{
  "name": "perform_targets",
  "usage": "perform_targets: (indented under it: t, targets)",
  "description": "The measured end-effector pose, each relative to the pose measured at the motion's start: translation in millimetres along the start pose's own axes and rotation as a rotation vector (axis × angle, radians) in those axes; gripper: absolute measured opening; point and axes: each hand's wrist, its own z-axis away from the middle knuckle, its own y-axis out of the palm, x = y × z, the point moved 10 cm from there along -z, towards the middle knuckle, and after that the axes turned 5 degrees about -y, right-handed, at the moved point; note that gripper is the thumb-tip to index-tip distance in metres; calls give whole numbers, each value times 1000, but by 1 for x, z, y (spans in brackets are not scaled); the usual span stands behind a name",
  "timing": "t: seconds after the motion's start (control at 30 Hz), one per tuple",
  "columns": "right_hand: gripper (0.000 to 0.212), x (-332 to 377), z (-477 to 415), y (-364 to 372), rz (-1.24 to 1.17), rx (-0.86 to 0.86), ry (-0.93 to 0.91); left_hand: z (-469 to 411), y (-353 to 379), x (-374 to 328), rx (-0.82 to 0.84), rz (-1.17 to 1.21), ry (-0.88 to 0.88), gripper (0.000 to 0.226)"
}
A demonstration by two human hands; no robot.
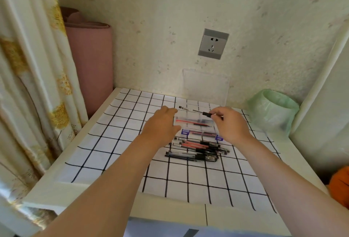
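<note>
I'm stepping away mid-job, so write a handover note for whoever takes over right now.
Left hand: holds the left end of the clear case, whose lid stands open.
Right hand: fingers pinch a black pen above the case.
Done: a few red pens already lie in the case.
Left: a pile of pens lies on the checked table in front of the case; these probably go in next, then the lid shuts.

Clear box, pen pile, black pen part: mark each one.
clear box (196, 120), head view, its middle.
pen pile (198, 149), head view, its middle.
black pen part (206, 114), head view, exposed left end.
</note>
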Motion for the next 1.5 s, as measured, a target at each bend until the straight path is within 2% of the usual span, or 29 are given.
perform_targets:
  t: [0.1, 0.23, 0.43, 0.53, 0.67, 0.77, 1.0, 1.13, 1.27, 1.37, 1.5]
  targets:
    - [17, -16, -19, 11, -17, 36, 35, -2, 11, 3, 32, -23, -11, 60]
    - [18, -24, -37, 27, 78, 137, 52, -6, 24, 5, 63, -45, -31, 50]
    - [28, -27, -45, 55, 54, 329, 85, -13, 21, 4, -12, -115, -68, 37]
    - [32, -15, -41, 62, 65, 396, 45, -14, 22, 5, -19, -105, -84, 38]
    - [42, -12, -32, 69, 222, 456, -17, -14, 24, 4, -4, -93, -85, 41]
    - [46, -14, -30, 69, 307, 442, -48, -13, 25, 3, 3, -77, -80, 42]
    - [45, -10, -26, 69, 229, 472, -58, -10, 28, 0, 36, -118, -64, 42]
    - [42, 3, -24, 48, 179, 338, -128, -9, 27, 0, 51, -132, -57, 47]
    - [29, 33, -4, 23, 89, 199, -234, -7, 14, -9, -39, -132, 0, 54]
    - [19, 46, 23, 19, 6, 273, -211, -1, 8, -26, -59, -65, 77, 44]
    - [15, 42, 56, 25, 41, 421, -181, 13, 20, -43, 68, -56, 154, 18]
